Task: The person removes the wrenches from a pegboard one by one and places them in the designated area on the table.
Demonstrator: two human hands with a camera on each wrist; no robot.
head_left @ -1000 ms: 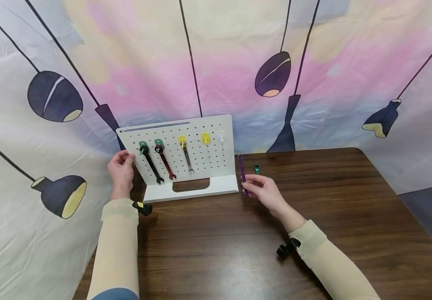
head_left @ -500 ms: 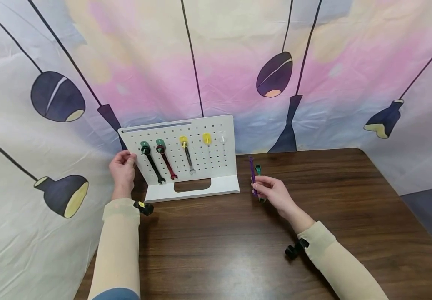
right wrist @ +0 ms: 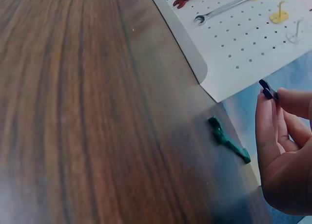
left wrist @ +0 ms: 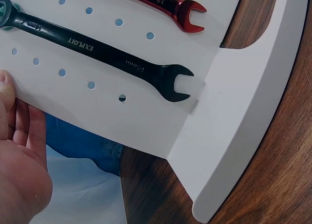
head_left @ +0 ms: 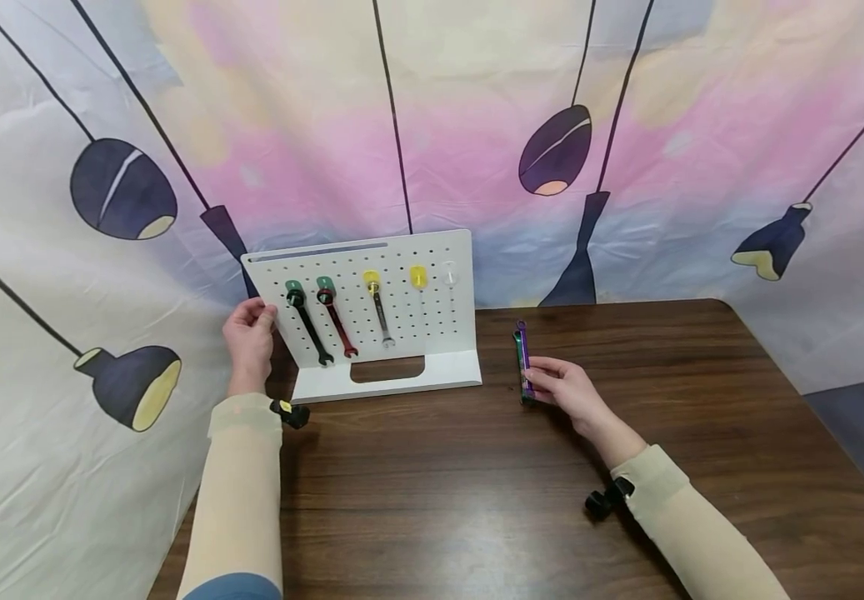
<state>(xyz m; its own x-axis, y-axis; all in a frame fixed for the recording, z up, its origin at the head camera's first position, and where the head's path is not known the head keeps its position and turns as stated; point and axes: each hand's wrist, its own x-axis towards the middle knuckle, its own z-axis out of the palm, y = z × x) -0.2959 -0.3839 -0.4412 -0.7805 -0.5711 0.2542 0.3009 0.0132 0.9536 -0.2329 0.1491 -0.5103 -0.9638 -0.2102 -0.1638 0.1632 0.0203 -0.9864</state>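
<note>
My left hand holds the left edge of a white pegboard stand between thumb and fingers. In my right hand, thumb and fingertips pinch a purple wrench. The right wrist view shows this wrench end-on and dark, raised above the table. A green wrench lies on the tabletop, apart from the held one; in the head view it is partly covered by the purple wrench and my fingers. On the board hang a black wrench, a red wrench and a silver wrench.
Right of the silver wrench, a yellow hook and a clear hook bear no tool. The stand rests on a brown wooden table near a printed cloth backdrop.
My right hand has carried the purple wrench to the right, from beside the board to over the green wrench. The left hand still grips the board's edge.
</note>
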